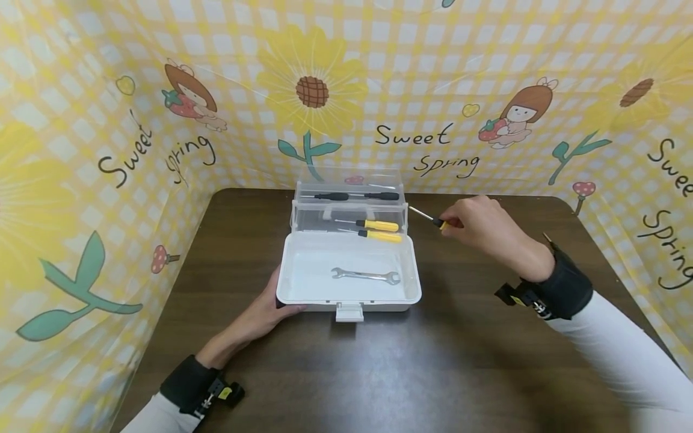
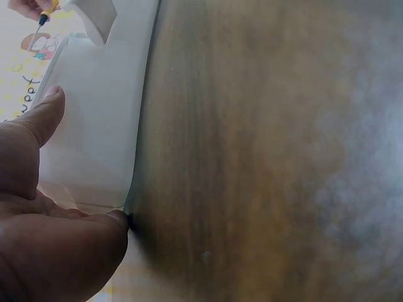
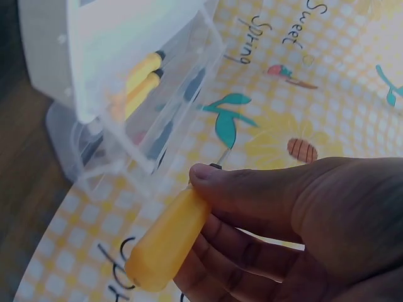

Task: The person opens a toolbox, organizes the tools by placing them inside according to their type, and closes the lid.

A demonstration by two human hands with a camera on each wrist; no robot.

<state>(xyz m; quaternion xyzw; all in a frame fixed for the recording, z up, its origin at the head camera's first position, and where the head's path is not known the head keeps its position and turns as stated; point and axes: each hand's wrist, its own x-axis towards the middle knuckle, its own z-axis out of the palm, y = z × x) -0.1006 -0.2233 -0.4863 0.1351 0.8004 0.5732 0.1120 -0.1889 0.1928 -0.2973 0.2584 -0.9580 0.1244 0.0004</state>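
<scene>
My right hand (image 1: pixel 479 222) pinches a yellow-handled screwdriver (image 3: pixel 169 242) just right of the toolbox's clear trays. In the head view its metal shaft points left toward the tray edge. At the toolbox's front left corner, my left hand (image 1: pixel 265 310) holds the white toolbox (image 2: pixel 94 126), thumb against the front face. Inside the box lies a silver open-ended wrench (image 1: pixel 366 276). Two yellow screwdrivers (image 1: pixel 381 225) lie in the lower clear tray (image 1: pixel 308 219). Two black-handled screwdrivers (image 1: pixel 381 196) rest in the upper tray (image 1: pixel 301 191).
The toolbox stands open on a dark wooden table (image 1: pixel 379 367), its white latch (image 1: pixel 349 312) hanging at the front. A yellow checkered cloth (image 1: pixel 346 36) with printed flowers and figures rises behind the table and along both sides.
</scene>
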